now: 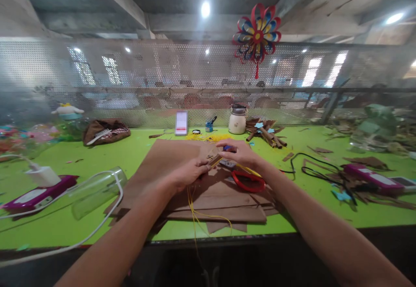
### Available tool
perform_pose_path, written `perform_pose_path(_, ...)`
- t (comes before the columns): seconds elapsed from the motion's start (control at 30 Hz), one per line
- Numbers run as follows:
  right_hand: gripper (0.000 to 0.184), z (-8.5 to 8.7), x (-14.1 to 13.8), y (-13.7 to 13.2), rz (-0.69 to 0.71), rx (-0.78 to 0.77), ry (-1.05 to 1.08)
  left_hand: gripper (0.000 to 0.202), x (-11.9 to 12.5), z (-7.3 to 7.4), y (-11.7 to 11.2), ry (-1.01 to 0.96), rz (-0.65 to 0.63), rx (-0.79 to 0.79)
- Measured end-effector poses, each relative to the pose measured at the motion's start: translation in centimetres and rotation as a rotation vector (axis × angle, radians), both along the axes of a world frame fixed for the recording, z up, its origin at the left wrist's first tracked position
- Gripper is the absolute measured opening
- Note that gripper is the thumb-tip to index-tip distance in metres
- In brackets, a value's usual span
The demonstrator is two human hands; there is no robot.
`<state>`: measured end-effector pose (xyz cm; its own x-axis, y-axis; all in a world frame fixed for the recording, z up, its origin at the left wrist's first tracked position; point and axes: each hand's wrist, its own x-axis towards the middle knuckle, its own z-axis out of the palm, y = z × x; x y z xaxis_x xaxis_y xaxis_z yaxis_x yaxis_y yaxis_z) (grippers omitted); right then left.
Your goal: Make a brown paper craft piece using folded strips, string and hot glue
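My left hand (pixel 195 171) is closed on a small brown paper roll (pixel 215 160), held at a slant above a pile of brown paper (pixel 175 157). Yellow string (pixel 191 204) hangs from below my left hand over the table edge. My right hand (pixel 238 152) is at the roll's far end, its thumb and fingers curled together; what they pinch is too small to make out. A blue object (pixel 229 148) shows behind the right fingers. Below the right hand lie scissors with red handles (pixel 248 181), their blades partly hidden.
A clear glass (pixel 97 194) lies on its side at left, beside a white cable and a purple power strip (pixel 42 194). Behind the paper stand a phone (pixel 181 123), an ink bottle (pixel 209 126) and a jar (pixel 237 120). Paper rolls (pixel 268 135) and a black cord (pixel 315 170) lie right.
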<state>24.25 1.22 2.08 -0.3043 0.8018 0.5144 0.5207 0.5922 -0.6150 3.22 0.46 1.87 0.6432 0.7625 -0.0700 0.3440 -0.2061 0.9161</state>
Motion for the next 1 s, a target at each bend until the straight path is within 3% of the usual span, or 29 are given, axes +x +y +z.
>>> perform_pose_path(0.17, 0.031, 1.0, 0.9, -0.8, 0.174, -0.188, -0.228, 0.035, -0.9, 1.4, -0.4, 0.049, -0.133, 0.018)
perform_pose_path(0.33, 0.037, 1.2, 0.8, -1.2, 0.287, -0.374, -0.192, 0.035, -1.5, 2.3, -0.5, 0.092, -0.237, 0.022)
perform_pose_path(0.57, 0.033, 1.7, 0.9, -1.5, 0.243, -0.300, -0.265, 0.034, -2.1, 2.2, 0.1, 0.115, -0.208, -0.002)
perform_pose_path(1.0, 0.030, 0.6, 1.5, -0.5, 0.271, -0.317, -0.114, 0.035, -1.6, 2.0, -0.2, 0.064, -0.183, 0.009)
